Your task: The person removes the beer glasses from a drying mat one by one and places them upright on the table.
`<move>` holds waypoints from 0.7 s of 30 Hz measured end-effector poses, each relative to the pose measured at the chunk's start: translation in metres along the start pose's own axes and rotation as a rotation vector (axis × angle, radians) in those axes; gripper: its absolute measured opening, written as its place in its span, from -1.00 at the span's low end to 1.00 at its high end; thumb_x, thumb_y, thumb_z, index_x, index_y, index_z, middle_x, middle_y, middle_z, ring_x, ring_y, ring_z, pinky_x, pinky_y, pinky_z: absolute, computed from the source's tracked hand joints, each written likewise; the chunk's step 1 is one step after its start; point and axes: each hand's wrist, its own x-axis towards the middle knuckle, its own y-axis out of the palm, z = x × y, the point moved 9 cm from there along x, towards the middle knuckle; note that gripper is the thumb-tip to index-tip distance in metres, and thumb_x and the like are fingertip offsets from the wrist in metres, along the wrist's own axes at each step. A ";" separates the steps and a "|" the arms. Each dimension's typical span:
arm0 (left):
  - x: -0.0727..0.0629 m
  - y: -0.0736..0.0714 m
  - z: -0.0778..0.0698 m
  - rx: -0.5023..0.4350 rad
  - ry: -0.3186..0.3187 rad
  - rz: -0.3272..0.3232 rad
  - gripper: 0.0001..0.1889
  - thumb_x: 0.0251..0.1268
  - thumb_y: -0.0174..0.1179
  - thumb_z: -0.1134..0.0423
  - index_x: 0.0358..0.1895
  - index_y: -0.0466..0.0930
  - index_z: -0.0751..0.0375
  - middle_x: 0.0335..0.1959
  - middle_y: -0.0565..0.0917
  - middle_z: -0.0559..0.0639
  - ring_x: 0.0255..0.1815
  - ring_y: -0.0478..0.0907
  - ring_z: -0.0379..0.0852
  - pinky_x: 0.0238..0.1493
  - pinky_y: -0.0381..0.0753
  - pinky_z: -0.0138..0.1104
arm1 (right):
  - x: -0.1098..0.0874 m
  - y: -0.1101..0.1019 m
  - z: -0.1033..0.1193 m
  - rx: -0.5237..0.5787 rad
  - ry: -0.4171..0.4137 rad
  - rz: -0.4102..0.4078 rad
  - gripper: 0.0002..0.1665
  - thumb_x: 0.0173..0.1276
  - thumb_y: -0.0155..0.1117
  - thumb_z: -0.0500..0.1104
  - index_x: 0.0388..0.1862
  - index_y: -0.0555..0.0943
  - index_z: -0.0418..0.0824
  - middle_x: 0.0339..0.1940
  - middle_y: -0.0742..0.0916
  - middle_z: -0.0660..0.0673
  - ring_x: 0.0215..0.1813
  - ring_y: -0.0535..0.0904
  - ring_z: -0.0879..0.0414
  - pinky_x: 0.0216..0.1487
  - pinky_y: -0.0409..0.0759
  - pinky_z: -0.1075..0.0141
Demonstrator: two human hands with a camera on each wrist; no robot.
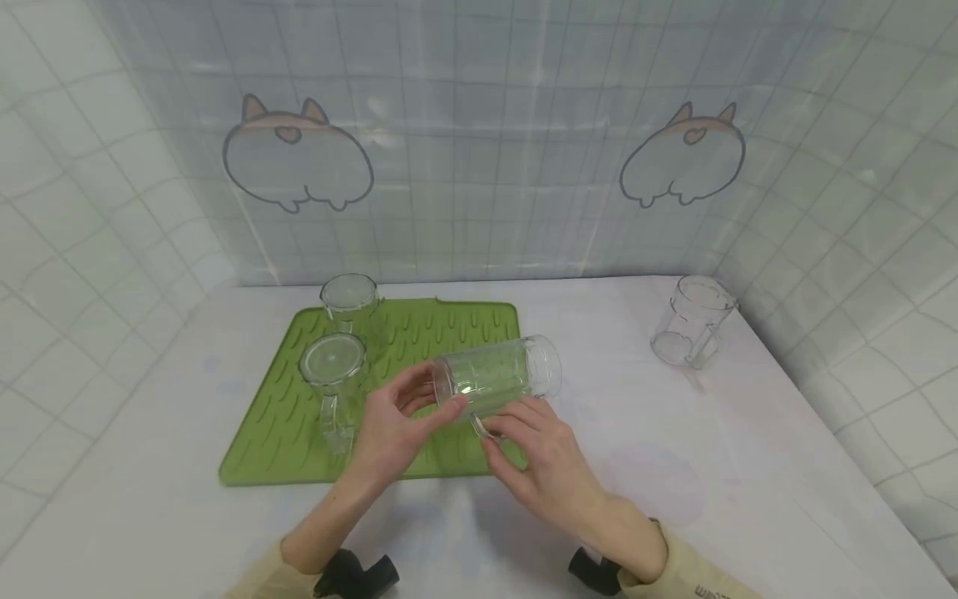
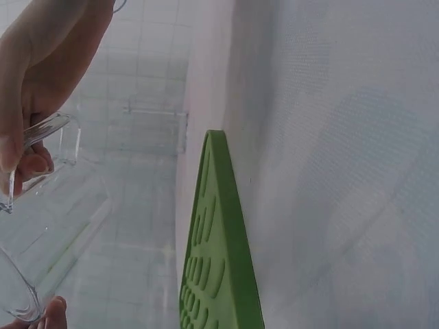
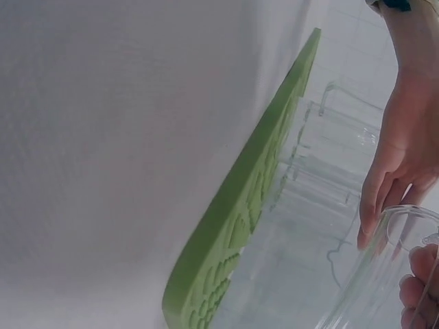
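A clear glass mug [image 1: 490, 374] lies on its side in the air over the green ridged mat [image 1: 258, 449]. My left hand [image 1: 397, 424] holds its left end between thumb and fingers. Below the mug, my right hand [image 1: 550, 462] grips the handle, which points down toward me. In the left wrist view, the right hand [image 2: 51, 62] is curled at the glass handle [image 2: 58, 130], and left fingertips [image 2: 55, 314] touch the opposite end. The right wrist view has the left hand [image 3: 411, 137] at the mug's circular end.
Two more glass mugs stand upside down on the mat's left side, a nearer mug [image 1: 333, 363] and a farther mug [image 1: 350, 295]. Another glass mug [image 1: 692, 320] stands upright on the white table [image 1: 659, 516] at the far right. A tiled backdrop [image 1: 486, 166] encloses the table.
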 end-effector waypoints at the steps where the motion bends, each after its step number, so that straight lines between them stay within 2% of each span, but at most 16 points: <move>1: 0.000 0.000 0.000 -0.009 0.001 -0.001 -0.35 0.16 0.44 0.19 0.33 0.45 0.22 0.17 0.65 0.15 0.14 0.64 0.05 0.12 0.67 -0.33 | 0.000 -0.001 0.000 0.002 -0.001 -0.001 -0.84 0.23 0.35 -0.34 -0.20 0.70 -0.19 -0.25 0.74 0.06 -0.17 0.58 0.18 -0.05 0.56 0.42; 4: 0.000 -0.001 0.000 -0.028 0.003 -0.005 -0.36 0.16 0.45 0.19 0.32 0.46 0.21 0.16 0.66 0.15 0.13 0.65 0.04 0.08 0.66 -0.42 | 0.002 -0.003 0.002 0.013 -0.009 -0.013 -0.83 0.24 0.36 -0.34 -0.18 0.70 -0.19 -0.22 0.74 0.03 -0.14 0.60 0.16 -0.02 0.58 0.39; 11: 0.001 -0.003 -0.001 -0.046 0.016 -0.023 -0.35 0.16 0.44 0.24 0.33 0.45 0.26 0.17 0.64 0.24 0.13 0.65 0.05 0.09 0.65 -0.43 | 0.004 -0.013 0.002 0.050 -0.005 -0.052 -0.81 0.24 0.35 -0.34 -0.15 0.70 -0.22 -0.17 0.74 -0.02 -0.09 0.61 0.11 0.06 0.57 0.41; 21: 0.002 -0.006 -0.001 -0.101 0.018 -0.038 -0.40 0.17 0.41 0.28 0.30 0.47 0.29 0.14 0.65 0.25 0.10 0.66 0.09 0.06 0.68 -0.37 | 0.005 -0.031 -0.007 0.046 0.044 -0.126 -0.80 0.24 0.34 -0.37 -0.16 0.71 -0.23 -0.21 0.73 -0.03 -0.15 0.58 0.09 -0.04 0.51 0.45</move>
